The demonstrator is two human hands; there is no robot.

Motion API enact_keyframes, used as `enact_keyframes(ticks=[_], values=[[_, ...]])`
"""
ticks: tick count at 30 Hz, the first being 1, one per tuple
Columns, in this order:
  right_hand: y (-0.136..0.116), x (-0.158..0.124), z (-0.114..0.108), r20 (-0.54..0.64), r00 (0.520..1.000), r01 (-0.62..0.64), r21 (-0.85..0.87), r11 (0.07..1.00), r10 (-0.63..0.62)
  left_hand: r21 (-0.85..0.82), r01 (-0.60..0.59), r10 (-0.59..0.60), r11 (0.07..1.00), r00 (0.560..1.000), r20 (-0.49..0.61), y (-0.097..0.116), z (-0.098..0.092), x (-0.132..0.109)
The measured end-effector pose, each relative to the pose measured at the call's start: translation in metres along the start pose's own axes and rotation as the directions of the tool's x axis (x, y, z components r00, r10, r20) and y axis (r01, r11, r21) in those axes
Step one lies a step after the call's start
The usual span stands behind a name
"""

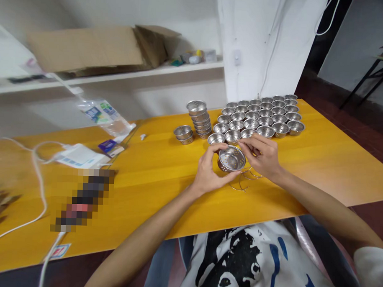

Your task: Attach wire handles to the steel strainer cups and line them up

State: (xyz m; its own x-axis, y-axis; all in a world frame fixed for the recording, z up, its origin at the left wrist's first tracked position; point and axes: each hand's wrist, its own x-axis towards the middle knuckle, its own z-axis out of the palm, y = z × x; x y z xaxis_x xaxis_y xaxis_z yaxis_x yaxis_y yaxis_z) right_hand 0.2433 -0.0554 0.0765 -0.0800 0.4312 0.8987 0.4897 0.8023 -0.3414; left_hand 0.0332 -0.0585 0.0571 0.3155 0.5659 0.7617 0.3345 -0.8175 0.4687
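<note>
A small perforated steel strainer cup (231,158) is held just above the yellow table (152,180). My left hand (208,171) grips its left side with thumb and fingers. My right hand (262,156) pinches its right rim. Thin wire rings (245,179) lie on the table under and beside my right hand. Directly behind my hands, several matching cups stand in rows (261,114).
A tall stack of cups (200,118) and a short stack (184,134) stand left of the rows. Plastic packets (106,115), white cables (39,184) and a blurred-out object lie at the left. A cardboard box (97,48) rests on the shelf behind.
</note>
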Motion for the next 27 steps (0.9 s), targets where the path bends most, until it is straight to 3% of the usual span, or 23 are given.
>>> enact_keyframes(ticks=[15, 21, 25, 27], values=[[-0.004, -0.002, 0.002, 0.033, 0.999, -0.001, 0.025, 1.000, 0.000, -0.036, 0.021, -0.022, 0.999, 1.000, -0.003, 0.002, 0.002, -0.002], [-0.007, -0.008, 0.004, 0.029, 0.995, -0.101, 0.074, 0.992, 0.099, -0.009, -0.020, 0.020, 1.000, 0.997, 0.074, 0.006, 0.003, 0.003], [-0.006, -0.005, -0.001, 0.198, 0.943, -0.317, 0.300, 0.899, 0.267, -0.071, 0.036, -0.025, 0.997, 0.989, 0.145, 0.006, 0.002, 0.008], [-0.002, 0.001, -0.005, 0.307, 0.913, -0.380, 0.398, 0.835, 0.269, -0.152, 0.094, -0.070, 0.984, 0.985, 0.159, 0.004, 0.000, 0.010]])
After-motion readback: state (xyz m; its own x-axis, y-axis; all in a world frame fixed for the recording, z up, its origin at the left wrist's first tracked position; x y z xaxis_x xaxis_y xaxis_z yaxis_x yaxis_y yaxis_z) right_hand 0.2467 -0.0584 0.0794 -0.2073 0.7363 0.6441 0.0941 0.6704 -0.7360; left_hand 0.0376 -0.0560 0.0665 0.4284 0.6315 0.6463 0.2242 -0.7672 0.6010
